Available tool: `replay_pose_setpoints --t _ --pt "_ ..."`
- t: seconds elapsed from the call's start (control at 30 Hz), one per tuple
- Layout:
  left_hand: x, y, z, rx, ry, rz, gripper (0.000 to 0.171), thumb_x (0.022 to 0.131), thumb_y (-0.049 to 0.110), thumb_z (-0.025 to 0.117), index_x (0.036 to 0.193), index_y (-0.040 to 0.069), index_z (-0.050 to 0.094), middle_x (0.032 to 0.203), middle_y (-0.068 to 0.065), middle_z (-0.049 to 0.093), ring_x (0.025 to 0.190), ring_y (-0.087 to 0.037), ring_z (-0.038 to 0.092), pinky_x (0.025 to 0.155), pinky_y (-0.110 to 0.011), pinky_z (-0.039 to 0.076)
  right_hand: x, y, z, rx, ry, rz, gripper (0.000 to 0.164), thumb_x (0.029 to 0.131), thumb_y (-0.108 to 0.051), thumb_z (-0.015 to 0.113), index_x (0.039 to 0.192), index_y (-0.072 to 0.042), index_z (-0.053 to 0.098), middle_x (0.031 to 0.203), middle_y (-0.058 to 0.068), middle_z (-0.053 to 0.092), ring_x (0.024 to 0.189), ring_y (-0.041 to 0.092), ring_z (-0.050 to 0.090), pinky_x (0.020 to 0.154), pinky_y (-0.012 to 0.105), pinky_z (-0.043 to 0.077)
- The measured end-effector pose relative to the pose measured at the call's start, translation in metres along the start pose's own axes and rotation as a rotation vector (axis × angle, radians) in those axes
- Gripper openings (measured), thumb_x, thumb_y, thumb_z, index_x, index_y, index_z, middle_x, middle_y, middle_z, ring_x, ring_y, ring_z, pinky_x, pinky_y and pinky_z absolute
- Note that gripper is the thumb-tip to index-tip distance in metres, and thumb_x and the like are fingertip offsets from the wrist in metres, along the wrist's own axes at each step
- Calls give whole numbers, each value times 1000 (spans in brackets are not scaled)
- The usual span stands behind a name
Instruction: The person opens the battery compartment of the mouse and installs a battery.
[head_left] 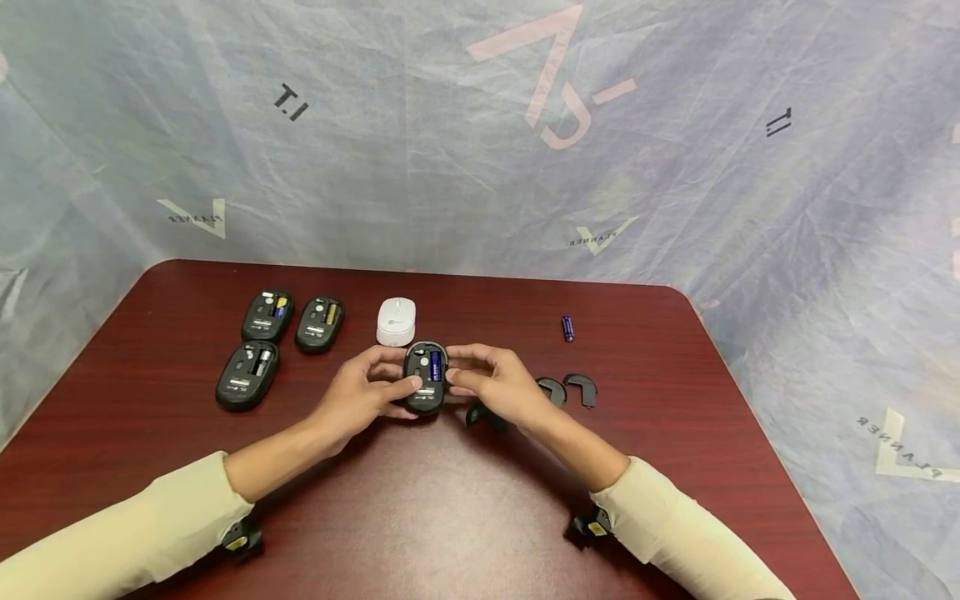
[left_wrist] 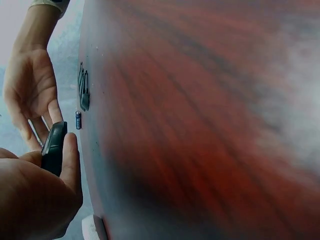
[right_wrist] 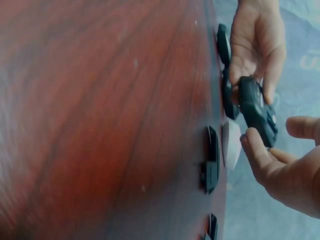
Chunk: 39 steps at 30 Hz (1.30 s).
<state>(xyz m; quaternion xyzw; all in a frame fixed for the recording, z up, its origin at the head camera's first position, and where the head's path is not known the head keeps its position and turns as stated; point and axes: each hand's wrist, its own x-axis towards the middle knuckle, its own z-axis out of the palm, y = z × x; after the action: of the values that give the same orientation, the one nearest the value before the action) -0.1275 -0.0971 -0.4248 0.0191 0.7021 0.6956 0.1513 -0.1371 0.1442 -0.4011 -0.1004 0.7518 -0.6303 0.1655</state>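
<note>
A black computer mouse (head_left: 425, 396), underside up, is raised over the table with a blue battery (head_left: 436, 367) in its uncovered slot. My left hand (head_left: 362, 392) grips it from the left, thumb on the underside and fingers around the edge. On the other side, my right hand (head_left: 491, 379) has its fingertips at the mouse's edge. In the right wrist view, the right thumb (right_wrist: 301, 127) stands apart from the mouse (right_wrist: 254, 107). Black battery covers (head_left: 581, 388) lie beside and partly behind the right hand.
Several black mice (head_left: 248, 375) lie underside up at left, with batteries in their open slots. A white mouse (head_left: 396, 322) sits behind the held one. One loose blue battery (head_left: 567, 328) lies at the back right. A fabric backdrop (head_left: 420, 167) hangs behind the table.
</note>
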Motion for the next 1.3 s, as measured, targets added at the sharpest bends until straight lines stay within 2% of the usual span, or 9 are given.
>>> replay_pose_setpoints --t 0.17,0.37,0.53,0.77,0.87,1.07,1.2,1.3 --pt "-6 -4 -9 14 6 -22 56 106 0 76 155 -7 51 126 -26 72 94 -18 79 82 -45 74 -4 -1 9 0 -55 75 47 108 -8 72 153 2 65 149 23 73 133 29 76 111 42 66" --pt "-12 -8 -17 56 64 -26 53 106 3 77 150 -7 49 123 -26 74 90 -17 79 79 -42 74 -2 1 22 -17 -120 104 56 107 -12 73 159 3 59 155 23 69 144 33 70 116 40 62" --pt "-16 -10 -23 148 90 -16 53 106 7 77 150 -6 51 124 -29 76 89 -12 77 76 -36 72 1 1 32 -39 -138 107 60 106 -13 74 160 5 57 158 24 67 146 33 68 118 40 61" --pt "-22 -7 -35 301 119 -17 56 107 14 78 154 -4 52 130 -27 77 96 -6 72 76 -24 62 10 1 47 2 -171 126 62 105 -9 75 161 7 55 160 26 64 149 33 65 119 36 60" --pt "-23 -7 -40 374 132 -21 54 108 16 77 154 -2 54 134 -27 77 102 -11 73 77 -23 60 13 -1 53 28 -184 150 64 104 -7 75 162 8 53 161 26 62 151 32 63 118 34 60" --pt "-28 -6 -49 560 180 -15 53 111 26 73 156 3 57 144 -25 73 121 -30 72 91 -28 52 21 -1 62 85 -200 193 66 103 -6 76 163 7 53 162 24 63 151 28 63 117 32 60" --pt "-31 -7 -54 605 192 -8 56 112 25 70 161 1 55 142 -25 72 123 -33 70 93 -31 51 27 -1 68 131 -210 216 68 102 -2 76 164 6 51 165 23 60 154 28 60 121 35 57" --pt "-34 -5 -56 603 183 -21 61 112 22 67 167 0 49 145 -27 70 130 -37 67 98 -36 50 29 -1 71 167 -233 234 72 101 3 70 168 5 46 170 24 54 161 31 53 128 42 51"
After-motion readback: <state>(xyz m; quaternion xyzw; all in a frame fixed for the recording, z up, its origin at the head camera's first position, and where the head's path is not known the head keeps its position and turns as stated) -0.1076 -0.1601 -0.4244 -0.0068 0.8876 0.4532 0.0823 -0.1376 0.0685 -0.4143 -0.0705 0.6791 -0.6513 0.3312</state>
